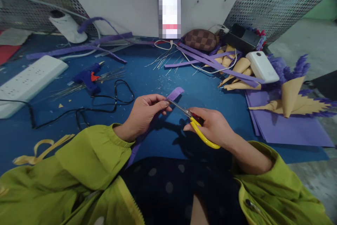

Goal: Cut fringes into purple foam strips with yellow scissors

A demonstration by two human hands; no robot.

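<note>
My left hand [146,112] pinches a narrow purple strip [174,94] whose free end, fringed with fine cuts, sticks up to the right; the rest of the strip trails down under my wrist. My right hand [213,125] grips yellow-handled scissors [196,126], and their metal blades reach left to the strip right by my left fingertips. Both hands hover over the blue mat [158,77], above my lap.
A blue glue gun [88,75] with a black cord lies left, next to a white power strip [28,79]. Purple strips, thin wires and a phone [170,9] are at the back. Purple sheets [286,128], tan paper cones, a white power bank [262,66] and a checked pouch lie right.
</note>
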